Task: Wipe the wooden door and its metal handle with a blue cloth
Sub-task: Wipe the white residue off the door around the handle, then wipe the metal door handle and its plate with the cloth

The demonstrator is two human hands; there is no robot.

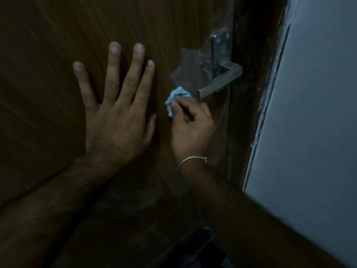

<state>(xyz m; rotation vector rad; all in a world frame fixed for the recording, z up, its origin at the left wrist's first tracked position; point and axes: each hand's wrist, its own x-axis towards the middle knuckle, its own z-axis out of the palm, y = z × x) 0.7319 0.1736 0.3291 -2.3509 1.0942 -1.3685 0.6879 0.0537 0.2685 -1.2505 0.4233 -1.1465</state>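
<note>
- Wooden door (58,45) fills most of the head view, dark brown with a vertical grain; we stand close, looking down its face.
- Left hand (116,113) lies flat on the door, fingers straight and spread, holding nothing. We judge that it braces the door so it does not swing under the wiping pressure.
- Right hand (190,128) pinches a small crumpled blue cloth (176,98) between curled fingers and thumb. The wad is bunched tight, which we take as a way to put pressure on one small spot.
- Cloth touches the door just left of the free end of the metal lever handle (220,80) and just below a pale smear (191,68) on the wood beside the handle plate.
- Judgement: the smear is the present target; the handle itself looks not yet wiped.
- A thin metal bangle (191,161) sits on the right wrist, near the door, so it could scrape the wood.
- Pale wall (318,113) lies right of the door frame (251,93).
</note>
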